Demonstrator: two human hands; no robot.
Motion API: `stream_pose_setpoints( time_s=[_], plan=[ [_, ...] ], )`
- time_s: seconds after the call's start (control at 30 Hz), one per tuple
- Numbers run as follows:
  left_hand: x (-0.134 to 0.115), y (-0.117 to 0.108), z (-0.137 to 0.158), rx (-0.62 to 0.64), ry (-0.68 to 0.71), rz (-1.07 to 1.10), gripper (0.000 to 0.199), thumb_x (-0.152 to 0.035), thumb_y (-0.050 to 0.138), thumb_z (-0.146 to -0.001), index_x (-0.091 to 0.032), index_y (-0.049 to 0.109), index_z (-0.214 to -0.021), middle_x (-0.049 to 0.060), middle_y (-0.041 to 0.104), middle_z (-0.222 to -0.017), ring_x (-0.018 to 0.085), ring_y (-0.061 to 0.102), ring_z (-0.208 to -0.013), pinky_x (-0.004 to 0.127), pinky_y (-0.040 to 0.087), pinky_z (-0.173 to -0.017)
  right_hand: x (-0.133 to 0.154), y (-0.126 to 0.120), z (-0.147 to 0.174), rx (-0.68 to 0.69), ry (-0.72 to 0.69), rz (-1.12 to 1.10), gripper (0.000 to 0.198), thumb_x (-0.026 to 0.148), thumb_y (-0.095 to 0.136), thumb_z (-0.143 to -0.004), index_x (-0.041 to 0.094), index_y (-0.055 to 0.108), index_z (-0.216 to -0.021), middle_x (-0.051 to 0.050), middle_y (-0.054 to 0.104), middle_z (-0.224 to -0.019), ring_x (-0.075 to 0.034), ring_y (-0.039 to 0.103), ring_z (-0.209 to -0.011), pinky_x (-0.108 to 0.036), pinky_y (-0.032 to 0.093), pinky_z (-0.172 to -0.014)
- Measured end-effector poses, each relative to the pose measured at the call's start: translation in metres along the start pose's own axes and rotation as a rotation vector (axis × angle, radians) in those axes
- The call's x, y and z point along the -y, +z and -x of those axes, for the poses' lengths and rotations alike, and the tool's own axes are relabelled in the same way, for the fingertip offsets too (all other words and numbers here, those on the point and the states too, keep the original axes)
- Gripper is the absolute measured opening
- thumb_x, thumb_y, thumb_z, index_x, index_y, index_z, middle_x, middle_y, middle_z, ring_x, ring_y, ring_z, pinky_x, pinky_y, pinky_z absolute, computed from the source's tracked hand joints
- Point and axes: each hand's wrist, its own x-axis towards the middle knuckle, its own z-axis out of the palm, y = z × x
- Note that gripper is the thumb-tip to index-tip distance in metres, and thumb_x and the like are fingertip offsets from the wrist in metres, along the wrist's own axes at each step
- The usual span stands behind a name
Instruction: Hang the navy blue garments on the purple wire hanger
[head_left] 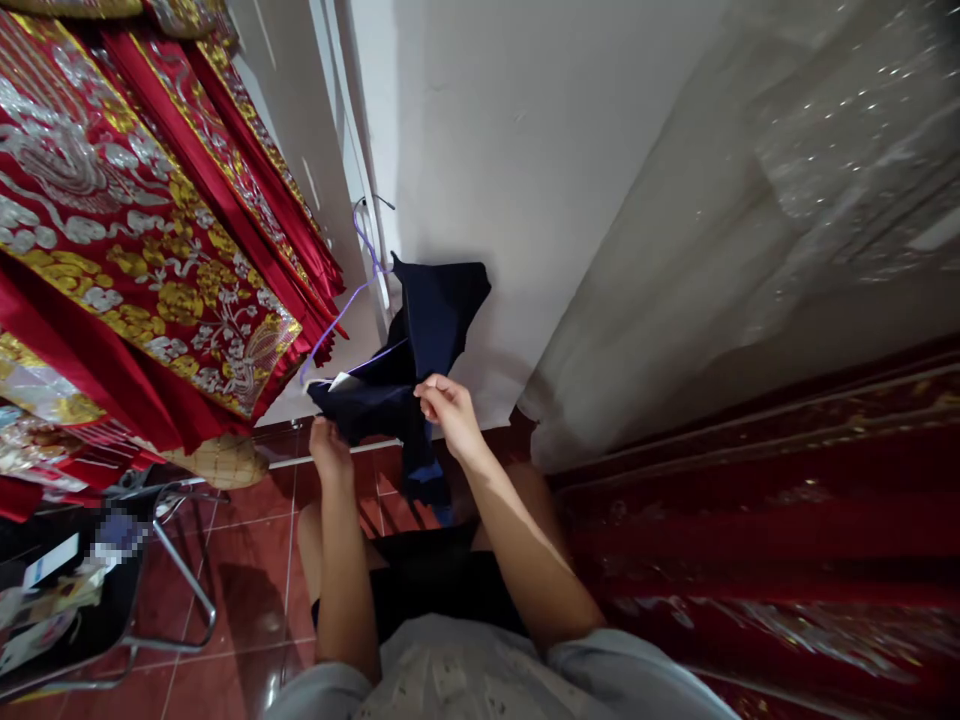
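A dark navy garment (439,310) hangs on a thin purple wire hanger (367,240), whose hook is over a peg by the white door frame. My right hand (448,405) pinches the garment near its middle front edge. At the garment's lower left side is my left hand (330,445), its fingers curled against the cloth and partly hidden. A small white tag (343,382) shows near the garment's neckline. Blue cloth (429,485) dangles at the lower end.
Red costumes with gold and silver embroidery (150,230) hang at the left. Below them a metal-legged black chair (112,620) carries several small items. A sheer sparkling veil (720,210) and red embroidered fabric (750,520) hang at the right. The floor has red tiles (247,580).
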Motion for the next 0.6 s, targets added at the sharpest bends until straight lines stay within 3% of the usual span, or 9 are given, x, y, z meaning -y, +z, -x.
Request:
stream_pose_setpoints(
  time_s=[0.1,0.2,0.3,0.37,0.43,0.5,0.6],
  plan=[
    [0.017,0.021,0.031,-0.173,-0.111,0.133,0.051,-0.068,0.054,-0.088,-0.022,0.043,-0.072,-0.006,0.045,-0.057,0.01,0.052,-0.058,0.026,0.041,-0.061,-0.019,-0.012,0.006,-0.06,-0.017,0.109,0.024,0.043,0.062,-0.082,0.022,0.058,-0.072,0.003,0.052,-0.061,-0.012,0.047,-0.058,-0.026,0.037,-0.059],
    [0.008,0.035,0.036,-0.199,-0.2,0.246,0.044,-0.059,0.07,-0.08,-0.02,0.049,-0.076,-0.003,0.058,-0.068,0.011,0.061,-0.064,0.025,0.049,-0.066,-0.033,-0.023,0.009,0.003,0.0,0.326,0.015,0.034,0.063,-0.08,0.02,0.066,-0.083,-0.002,0.067,-0.078,-0.018,0.062,-0.078,-0.031,0.047,-0.078],
    [-0.018,0.049,0.027,-0.107,-0.216,0.337,0.035,-0.053,0.072,-0.083,-0.021,0.057,-0.082,0.0,0.065,-0.08,0.014,0.067,-0.078,0.03,0.055,-0.083,-0.032,-0.025,0.012,0.143,0.009,0.456,0.042,0.019,0.066,-0.067,0.019,0.069,-0.109,-0.008,0.073,-0.109,-0.024,0.065,-0.102,-0.037,0.047,-0.095],
    [-0.036,0.059,0.021,-0.01,-0.153,0.258,0.028,-0.048,0.073,-0.086,-0.021,0.065,-0.088,0.002,0.068,-0.084,0.016,0.067,-0.084,0.032,0.054,-0.087,-0.024,-0.02,0.016,0.267,-0.029,0.455,0.048,0.017,0.066,-0.068,0.018,0.066,-0.116,-0.009,0.072,-0.116,-0.026,0.064,-0.106,-0.038,0.048,-0.098],
    [-0.049,0.065,0.019,0.044,-0.039,0.089,0.025,-0.046,0.071,-0.089,-0.02,0.071,-0.092,0.005,0.071,-0.092,0.02,0.068,-0.094,0.034,0.053,-0.092,-0.014,-0.014,0.02,0.354,-0.055,0.395,0.036,0.023,0.063,-0.078,0.017,0.067,-0.113,-0.008,0.072,-0.11,-0.025,0.065,-0.101,-0.037,0.049,-0.094],
    [-0.054,0.064,0.019,0.021,0.069,-0.032,0.026,-0.046,0.068,-0.093,-0.021,0.074,-0.098,0.008,0.071,-0.108,0.024,0.065,-0.112,0.037,0.049,-0.104,-0.004,-0.011,0.021,0.373,-0.063,0.33,0.026,0.031,0.058,-0.087,0.016,0.069,-0.106,-0.006,0.072,-0.101,-0.024,0.066,-0.095,-0.036,0.05,-0.089],
    [-0.044,0.051,0.025,0.049,0.094,-0.051,0.038,-0.049,0.054,-0.101,-0.023,0.068,-0.125,0.01,0.066,-0.13,0.025,0.059,-0.128,0.039,0.044,-0.113,0.016,-0.015,0.015,0.467,-0.08,0.335,0.023,0.035,0.056,-0.091,0.018,0.07,-0.097,-0.004,0.072,-0.091,-0.022,0.065,-0.088,-0.035,0.05,-0.086]
  ],
)
